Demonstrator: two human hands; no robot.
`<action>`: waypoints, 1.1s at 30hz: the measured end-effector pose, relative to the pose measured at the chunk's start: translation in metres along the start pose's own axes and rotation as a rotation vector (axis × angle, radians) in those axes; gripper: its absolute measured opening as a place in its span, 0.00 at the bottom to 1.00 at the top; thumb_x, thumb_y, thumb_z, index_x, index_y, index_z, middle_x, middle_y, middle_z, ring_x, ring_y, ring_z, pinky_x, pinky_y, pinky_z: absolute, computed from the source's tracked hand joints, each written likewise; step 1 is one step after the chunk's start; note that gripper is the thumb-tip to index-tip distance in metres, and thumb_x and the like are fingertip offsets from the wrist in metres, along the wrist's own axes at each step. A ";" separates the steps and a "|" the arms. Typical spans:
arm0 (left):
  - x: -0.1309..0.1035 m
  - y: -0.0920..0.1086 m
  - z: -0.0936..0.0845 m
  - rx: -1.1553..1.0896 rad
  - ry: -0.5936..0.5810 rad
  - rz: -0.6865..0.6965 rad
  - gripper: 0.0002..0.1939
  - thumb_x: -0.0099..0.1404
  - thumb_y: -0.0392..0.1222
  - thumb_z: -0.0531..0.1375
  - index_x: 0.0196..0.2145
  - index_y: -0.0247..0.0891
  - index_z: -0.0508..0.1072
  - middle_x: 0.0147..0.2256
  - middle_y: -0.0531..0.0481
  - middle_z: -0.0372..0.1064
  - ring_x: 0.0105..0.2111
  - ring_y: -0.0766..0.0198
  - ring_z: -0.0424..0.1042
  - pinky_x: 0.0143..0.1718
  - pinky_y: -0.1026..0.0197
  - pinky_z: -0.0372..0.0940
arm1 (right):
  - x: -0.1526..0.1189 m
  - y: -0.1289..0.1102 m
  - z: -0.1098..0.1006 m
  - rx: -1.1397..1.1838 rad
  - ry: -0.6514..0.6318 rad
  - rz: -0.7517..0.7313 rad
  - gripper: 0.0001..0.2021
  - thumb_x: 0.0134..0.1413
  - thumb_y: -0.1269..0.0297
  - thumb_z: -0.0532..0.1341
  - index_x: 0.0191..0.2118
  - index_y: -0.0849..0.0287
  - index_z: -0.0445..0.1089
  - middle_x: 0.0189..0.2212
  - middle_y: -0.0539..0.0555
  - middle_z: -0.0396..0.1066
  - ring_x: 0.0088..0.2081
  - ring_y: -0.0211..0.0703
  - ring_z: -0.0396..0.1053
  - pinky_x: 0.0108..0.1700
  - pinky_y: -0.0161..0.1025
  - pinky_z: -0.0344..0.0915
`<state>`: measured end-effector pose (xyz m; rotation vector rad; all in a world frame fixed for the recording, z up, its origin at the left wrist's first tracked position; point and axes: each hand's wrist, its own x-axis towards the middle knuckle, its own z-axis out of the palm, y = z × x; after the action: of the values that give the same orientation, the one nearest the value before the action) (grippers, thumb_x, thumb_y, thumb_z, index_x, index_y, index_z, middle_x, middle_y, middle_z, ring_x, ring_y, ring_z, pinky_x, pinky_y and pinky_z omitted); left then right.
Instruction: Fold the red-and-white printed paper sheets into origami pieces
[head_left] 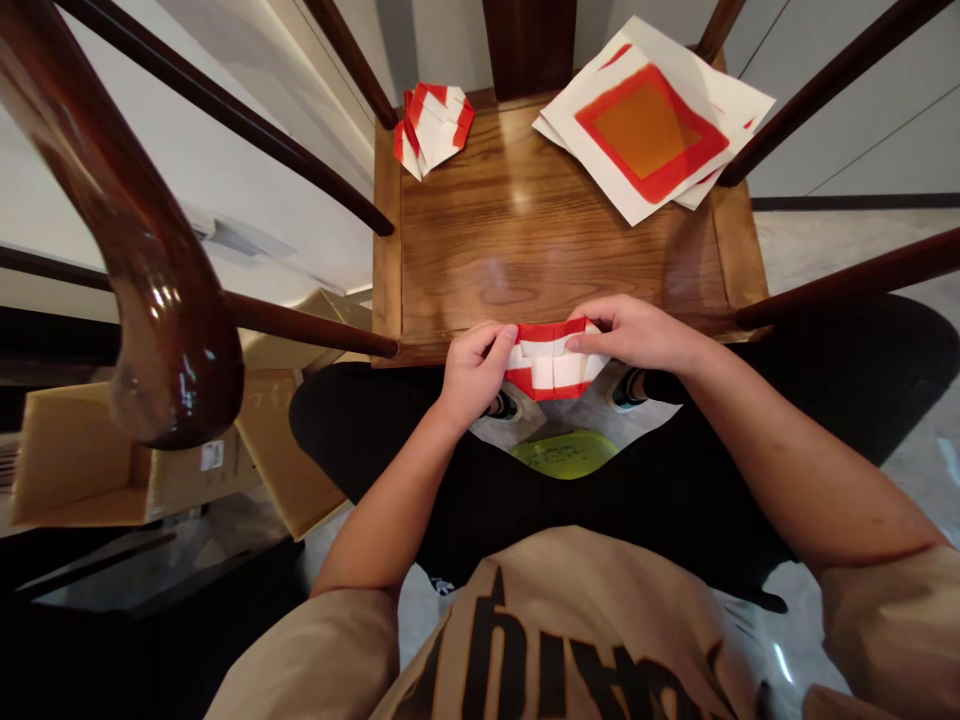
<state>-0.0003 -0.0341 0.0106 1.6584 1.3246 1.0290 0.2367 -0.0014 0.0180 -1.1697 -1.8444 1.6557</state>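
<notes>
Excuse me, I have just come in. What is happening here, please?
A person's left hand and right hand hold a folded red and white paper piece by the near edge of a wooden chair seat. A second folded piece lies at the seat's far left, overlapping paper sheets at its far right.

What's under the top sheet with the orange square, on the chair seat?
More white paper pokes out at the lower right of the top sheet, above the wooden seat. The rest is covered; can't tell how many sheets.
</notes>
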 end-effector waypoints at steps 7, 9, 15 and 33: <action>0.004 0.000 -0.003 0.016 0.014 -0.035 0.14 0.67 0.48 0.59 0.30 0.37 0.77 0.30 0.51 0.73 0.30 0.65 0.69 0.34 0.63 0.63 | -0.001 0.000 -0.002 0.006 -0.003 0.012 0.13 0.52 0.55 0.64 0.39 0.59 0.75 0.28 0.48 0.71 0.28 0.37 0.65 0.29 0.34 0.57; 0.004 0.000 -0.004 0.022 0.005 -0.065 0.16 0.67 0.50 0.59 0.30 0.37 0.78 0.29 0.51 0.73 0.29 0.65 0.68 0.32 0.64 0.63 | -0.001 0.000 -0.003 0.006 0.000 0.014 0.13 0.52 0.56 0.65 0.39 0.58 0.75 0.28 0.48 0.70 0.28 0.37 0.65 0.29 0.34 0.57; -0.001 -0.001 -0.001 0.052 -0.025 -0.135 0.17 0.68 0.51 0.58 0.30 0.36 0.79 0.27 0.51 0.74 0.27 0.65 0.68 0.29 0.64 0.62 | 0.000 -0.003 0.003 0.070 0.120 -0.019 0.18 0.51 0.52 0.66 0.45 0.56 0.75 0.32 0.50 0.74 0.32 0.40 0.68 0.32 0.36 0.62; 0.000 0.005 0.001 -0.160 -0.018 -0.257 0.14 0.61 0.50 0.64 0.30 0.35 0.79 0.28 0.50 0.76 0.29 0.65 0.71 0.32 0.64 0.66 | -0.002 -0.008 0.015 0.066 0.213 0.053 0.13 0.53 0.52 0.64 0.33 0.57 0.76 0.27 0.49 0.72 0.28 0.38 0.65 0.28 0.35 0.57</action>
<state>0.0025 -0.0352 0.0148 1.3365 1.3649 0.9381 0.2238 -0.0114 0.0229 -1.3214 -1.6294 1.5405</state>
